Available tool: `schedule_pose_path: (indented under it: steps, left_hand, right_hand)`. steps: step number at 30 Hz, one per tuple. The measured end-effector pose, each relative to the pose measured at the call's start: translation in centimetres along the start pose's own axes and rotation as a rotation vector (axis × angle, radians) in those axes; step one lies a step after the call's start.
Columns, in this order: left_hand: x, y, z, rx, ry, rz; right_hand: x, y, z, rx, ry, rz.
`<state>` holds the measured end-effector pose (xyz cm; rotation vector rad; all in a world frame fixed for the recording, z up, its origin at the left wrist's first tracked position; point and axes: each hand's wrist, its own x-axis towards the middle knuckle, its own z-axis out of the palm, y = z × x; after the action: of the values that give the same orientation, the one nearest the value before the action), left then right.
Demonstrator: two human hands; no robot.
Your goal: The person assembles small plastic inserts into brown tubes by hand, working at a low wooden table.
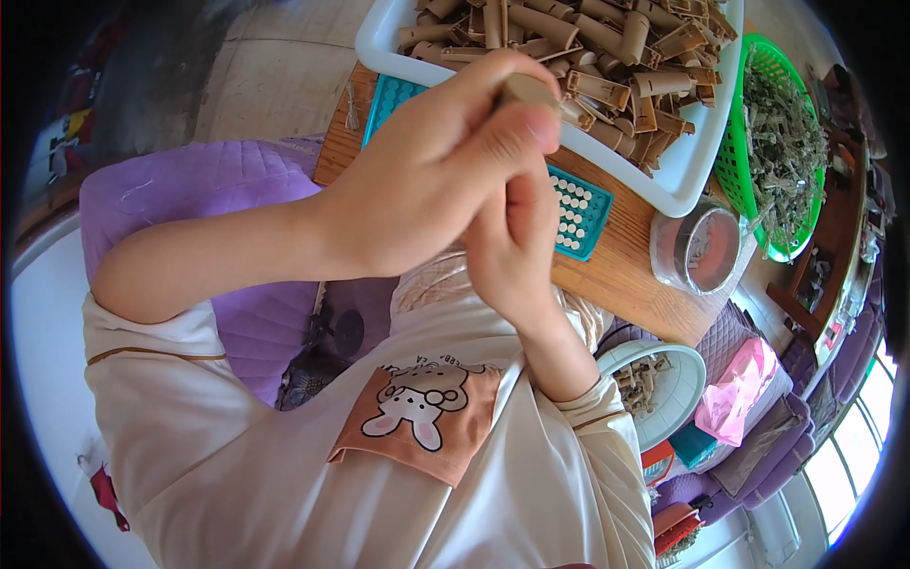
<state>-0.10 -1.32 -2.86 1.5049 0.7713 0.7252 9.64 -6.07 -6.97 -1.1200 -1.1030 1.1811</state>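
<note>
My two hands are brought together above the near edge of the table. A tan cylindrical plastic piece (528, 92) is gripped between them, its rounded end showing by a thumb. My left hand (427, 175) curls over it from the left, fingers closed. My right hand (517, 232) is pressed against the left from below, closed; most of its fingers are hidden. Just beyond them, a white plastic bin (678, 194) holds a heap of similar tan pieces (597, 43). Partly behind my right hand lies a teal tray (595, 213) with rows of small white discs (572, 201).
Another teal tray (381, 104) sits by the bin's left corner. On the wooden table's (626, 289) right stands a round clear container (711, 248). A green basket (730, 156) of translucent parts is beyond it. A pale round basin (678, 398) and pink bag (744, 389) lie lower right.
</note>
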Motion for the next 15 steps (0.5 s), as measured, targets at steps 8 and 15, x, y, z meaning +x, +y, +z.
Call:
schedule_pose_path:
  steps: [8,15]
  left_hand:
    - [0.3,1.4,-1.1,-0.771,-0.033,-0.471]
    - [0.0,0.9,0.3,-0.737,-0.32,-0.568]
  right_hand:
    - [-1.8,-1.0,-15.0,-0.5,0.425,0.025]
    - [-1.0,0.1,-26.1,-1.294,0.25,0.365]
